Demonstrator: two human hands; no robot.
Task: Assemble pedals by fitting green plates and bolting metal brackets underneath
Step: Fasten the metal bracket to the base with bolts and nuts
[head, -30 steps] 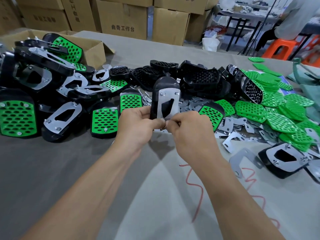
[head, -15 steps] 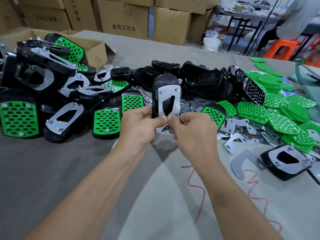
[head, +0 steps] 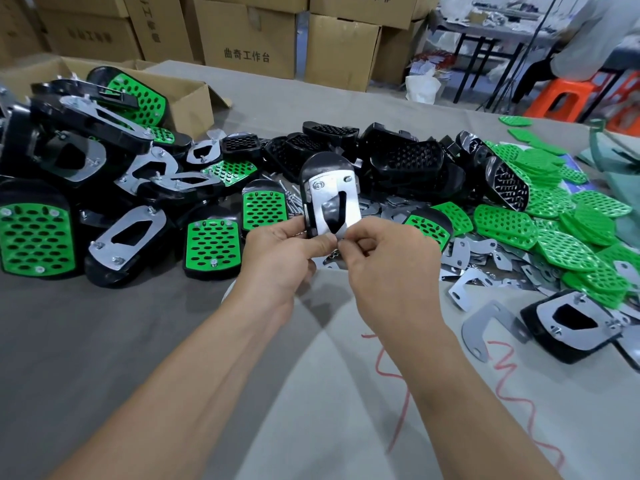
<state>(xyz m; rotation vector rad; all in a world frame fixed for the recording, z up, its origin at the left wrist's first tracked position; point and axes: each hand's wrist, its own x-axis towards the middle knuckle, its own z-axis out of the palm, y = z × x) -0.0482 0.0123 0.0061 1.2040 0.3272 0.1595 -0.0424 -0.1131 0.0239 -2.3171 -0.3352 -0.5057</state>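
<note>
Grey covered worktable [head: 104, 341], stacked cardboard boxes [head: 249, 39] behind, orange stool [head: 557, 98], perhaps a dark-framed desk [head: 465, 60] beyond

— What's on the grey worktop [head: 121, 358]?
— Pedals [head: 212, 247] heaped at left and centre, green plates [head: 512, 223] piled at right, loose brackets [head: 483, 325] lower right, a box [head: 188, 102] upper left.

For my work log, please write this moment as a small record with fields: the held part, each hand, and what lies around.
held part: black pedal, upright, metal bracket facing the camera
left hand: grips the pedal's lower left edge
right hand: pinches at the bracket's lower end; anything under the fingertips is hidden
left side: assembled pedals in a pile
right side: loose green plates, loose brackets
surface: grey table
</note>
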